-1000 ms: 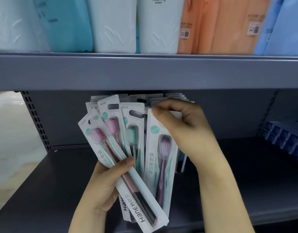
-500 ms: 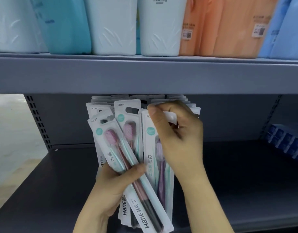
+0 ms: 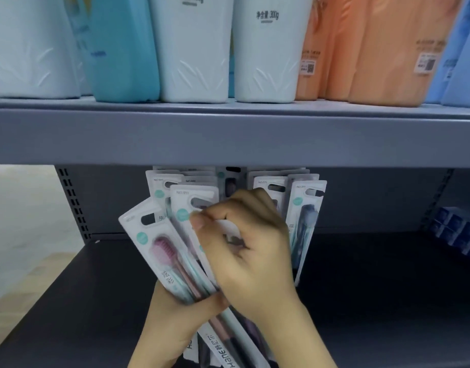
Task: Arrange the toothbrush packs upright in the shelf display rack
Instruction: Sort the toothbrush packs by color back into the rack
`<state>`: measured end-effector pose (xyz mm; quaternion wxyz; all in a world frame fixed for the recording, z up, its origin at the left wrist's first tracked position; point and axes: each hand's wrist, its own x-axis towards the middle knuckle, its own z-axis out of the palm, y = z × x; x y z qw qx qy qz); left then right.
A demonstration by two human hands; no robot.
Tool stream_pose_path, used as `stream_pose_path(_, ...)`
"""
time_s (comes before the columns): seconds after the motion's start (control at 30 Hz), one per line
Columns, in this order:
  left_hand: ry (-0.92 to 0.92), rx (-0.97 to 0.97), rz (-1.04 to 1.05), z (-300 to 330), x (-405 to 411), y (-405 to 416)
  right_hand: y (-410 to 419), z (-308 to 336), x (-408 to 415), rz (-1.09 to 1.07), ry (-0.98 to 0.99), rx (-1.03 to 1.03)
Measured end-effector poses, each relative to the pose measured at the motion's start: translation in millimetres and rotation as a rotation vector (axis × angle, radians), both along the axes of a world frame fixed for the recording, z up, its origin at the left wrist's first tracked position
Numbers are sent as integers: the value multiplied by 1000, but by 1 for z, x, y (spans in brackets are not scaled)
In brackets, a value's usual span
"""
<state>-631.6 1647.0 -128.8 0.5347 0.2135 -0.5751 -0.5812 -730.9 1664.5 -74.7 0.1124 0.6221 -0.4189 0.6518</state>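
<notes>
My left hand (image 3: 175,314) grips a fanned bunch of toothbrush packs (image 3: 154,251) by their lower halves, the front one tilted left with a pink brush inside. My right hand (image 3: 247,248) crosses over the bunch, and its thumb and fingers pinch the top of one white pack (image 3: 187,205) near its hang hole. Behind the hands, several toothbrush packs (image 3: 305,208) stand or hang upright in rows under the grey shelf; what holds them is hidden.
The grey upper shelf (image 3: 228,134) overhangs just above the packs and carries white, teal and orange bottles (image 3: 194,49). The dark lower shelf board (image 3: 374,288) lies beneath. Blue boxes (image 3: 456,229) sit at the right. A perforated upright (image 3: 74,205) stands left.
My right hand came down and leftward from the upright packs onto the bunch in my left hand, where it now pinches a pack's top. A dark-brush pack now shows at the right of the row.
</notes>
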Motion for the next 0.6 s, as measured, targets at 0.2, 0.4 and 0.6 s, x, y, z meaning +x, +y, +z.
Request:
stream_pose_path(0.2, 5, 5, 100, -13, 10, -5, -6, -6, 11, 11, 11, -40)
stream_pose_path(0.4, 41, -8, 155, -13, 9, -5, -6, -15, 17, 25, -1, 43)
stream_pose_path(0.6, 107, 167, 365, -17, 8, -9, -10, -27, 9, 88, -182, 232)
